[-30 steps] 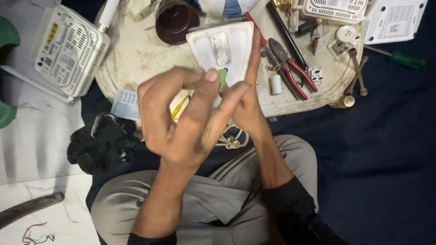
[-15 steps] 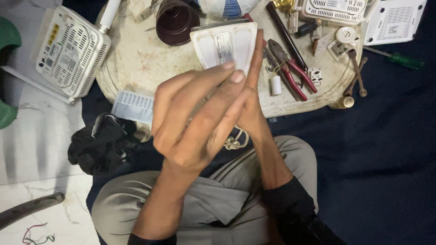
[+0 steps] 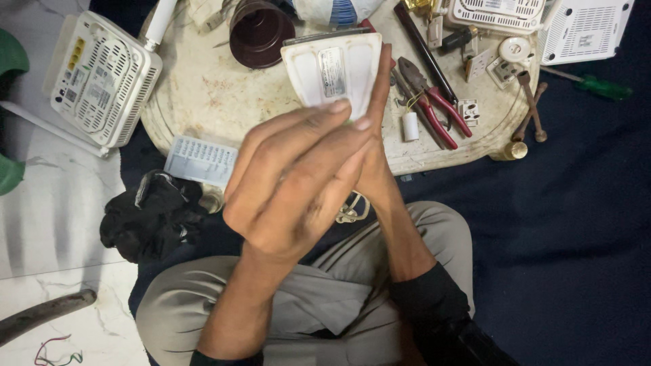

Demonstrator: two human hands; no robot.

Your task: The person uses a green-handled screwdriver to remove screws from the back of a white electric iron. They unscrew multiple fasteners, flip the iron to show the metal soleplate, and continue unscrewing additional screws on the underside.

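Both hands are raised over the round worktop [image 3: 169,115], holding a white plastic cover [image 3: 332,68] with a label on its flat face. The left hand [image 3: 298,183] lies in front, its fingers pressed together over the cover's lower edge, with something green just showing at the fingertips; the right hand [image 3: 376,156] is behind it, one finger stretched up the cover's right side. Judging by this, the cover is off whatever it belongs to and is being handled or fitted, with the work not finished: tools lie out, among them red-handled pliers [image 3: 430,102], a dark screwdriver [image 3: 424,44], a green-handled screwdriver [image 3: 597,85] on the dark cloth, and a brown cup [image 3: 258,34]. A white router [image 3: 102,78] overhangs the worktop's left edge. Most of the right hand's grip is hidden by the left hand, so I cannot tell how it pinches. The cover's lower half is hidden too.
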